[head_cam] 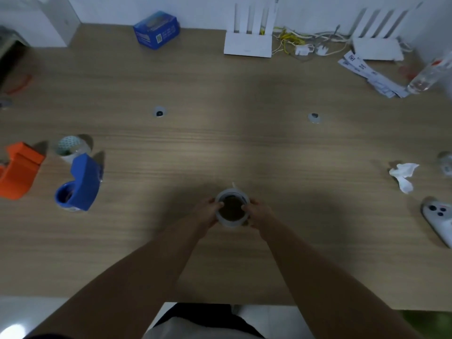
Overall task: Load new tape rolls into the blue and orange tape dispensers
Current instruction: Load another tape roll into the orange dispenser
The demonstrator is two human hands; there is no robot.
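Both hands hold one clear tape roll (231, 193) just above the middle of the wooden table. My left hand (207, 212) grips its left side and my right hand (256, 212) its right side, thumbs at the rim. A short loose tape end sticks up from the roll's far edge. The blue tape dispenser (79, 183) stands at the left with a roll core in its round holder. Further left is the orange tape dispenser (18, 168), partly cut by the frame edge. Another clear tape roll (71, 148) stands behind the blue dispenser.
A blue box (156, 29) and two white routers (248, 42) with cables line the back wall. Paper slips (371, 74) and a clear bottle (430, 74) lie at the back right. A crumpled tissue (403, 174) and a white controller (437, 220) lie at the right.
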